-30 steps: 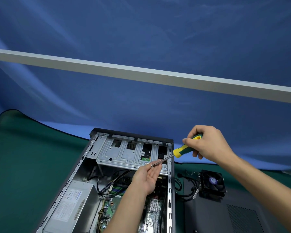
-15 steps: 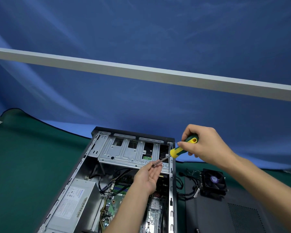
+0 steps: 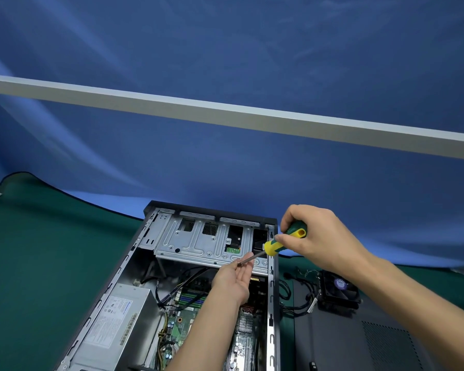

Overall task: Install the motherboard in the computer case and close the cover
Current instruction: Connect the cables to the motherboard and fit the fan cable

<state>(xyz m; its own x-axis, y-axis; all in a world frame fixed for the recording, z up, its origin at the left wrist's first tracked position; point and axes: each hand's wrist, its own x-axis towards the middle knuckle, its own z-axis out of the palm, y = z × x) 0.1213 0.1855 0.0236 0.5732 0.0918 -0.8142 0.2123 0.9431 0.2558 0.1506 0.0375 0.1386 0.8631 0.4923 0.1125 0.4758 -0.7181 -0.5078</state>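
An open computer case (image 3: 123,266) lies on the green table, with the green motherboard (image 3: 184,321) inside it. My right hand (image 3: 319,236) grips the yellow-and-green handle of a screwdriver (image 3: 275,246) above the case's right wall. Its metal shaft slants down and left over the silver drive cage (image 3: 198,243). My left hand (image 3: 235,279) is palm up over the case, its fingertips touching the shaft's tip. I cannot tell whether a screw sits at the tip. The dark side cover (image 3: 359,341) lies flat to the right of the case.
A grey power supply (image 3: 115,325) fills the case's near left corner, with cables (image 3: 172,287) running beside it. A black cooling fan (image 3: 339,289) with loose wires rests on the side cover. A blue cloth backdrop and a grey bar (image 3: 225,111) stand behind the table.
My right hand has drawn slightly down and left with the screwdriver. My left hand stays at the shaft's tip.
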